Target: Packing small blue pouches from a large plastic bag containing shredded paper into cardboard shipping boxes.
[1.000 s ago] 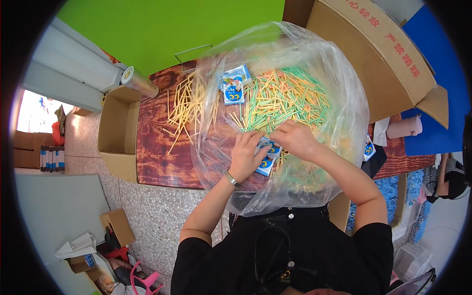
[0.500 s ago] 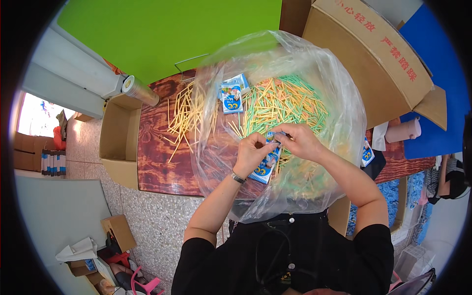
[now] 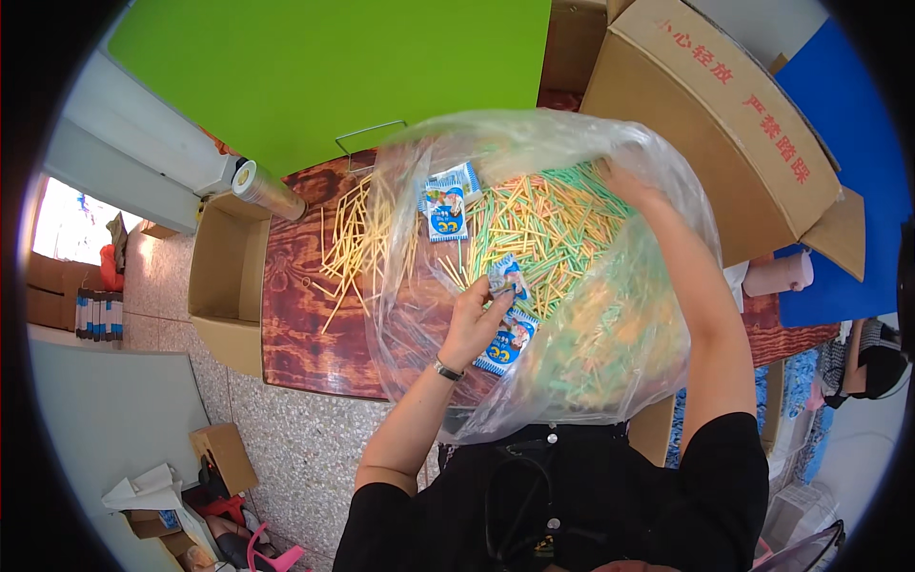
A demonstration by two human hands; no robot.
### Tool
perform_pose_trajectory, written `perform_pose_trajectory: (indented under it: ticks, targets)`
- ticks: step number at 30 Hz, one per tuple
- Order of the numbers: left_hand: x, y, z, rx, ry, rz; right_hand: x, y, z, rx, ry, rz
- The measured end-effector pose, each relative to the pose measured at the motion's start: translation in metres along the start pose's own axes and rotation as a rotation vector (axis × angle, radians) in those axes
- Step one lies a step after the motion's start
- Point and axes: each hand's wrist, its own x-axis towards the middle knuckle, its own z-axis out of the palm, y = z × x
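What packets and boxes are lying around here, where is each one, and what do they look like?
Small packet: in the left hand, flat, blue and white with a picture.
Second packet: under that hand, same colours.
Two packets: far side of the clear bag, blue and white.
Large cardboard box: upper right, brown, red print.
Open cardboard box: left of the table, brown.

Packing workshop — cartons [image 3: 724, 124], loose sticks [image 3: 538, 224]

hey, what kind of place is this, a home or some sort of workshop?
Probably a small packing workshop: loose coloured sticks piled on a wooden table, small printed packets, and big cardboard boxes around.
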Motion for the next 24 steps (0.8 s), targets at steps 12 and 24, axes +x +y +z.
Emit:
perform_pose_trajectory:
  ticks: [12,24]
  targets:
    - [0.006,-0.003,-0.004,-0.209,-0.007,-0.129,-0.002,0.005,0.007,-0.225,-0.094,-0.171]
    - [0.004,0.005,0.005,-0.196,0.072,-0.088,0.003,0.005,0.023,-0.086,-0.221,-0.123]
